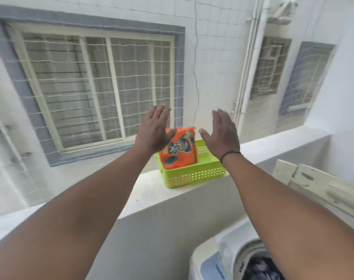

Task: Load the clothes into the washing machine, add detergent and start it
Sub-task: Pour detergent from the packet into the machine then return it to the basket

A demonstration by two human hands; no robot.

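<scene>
Both the left hand [154, 131] and right hand [222, 136] are spread open and empty, either side of the orange detergent packet [180, 152] standing in the green basket [194, 174] on the ledge [149, 190].

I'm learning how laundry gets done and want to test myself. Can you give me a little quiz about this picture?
1. True or false: the orange detergent packet stands inside the green basket.
2. Which hand wears a dark wristband? A) left hand B) right hand
3. Fill in: the basket sits on a white ____, beyond the washing machine.

Key
1. True. It stands upright against the basket's left side.
2. B. The band circles the right wrist; both hands are open and hold nothing.
3. Ledge. Dark clothes already lie in the machine's drum.
</scene>
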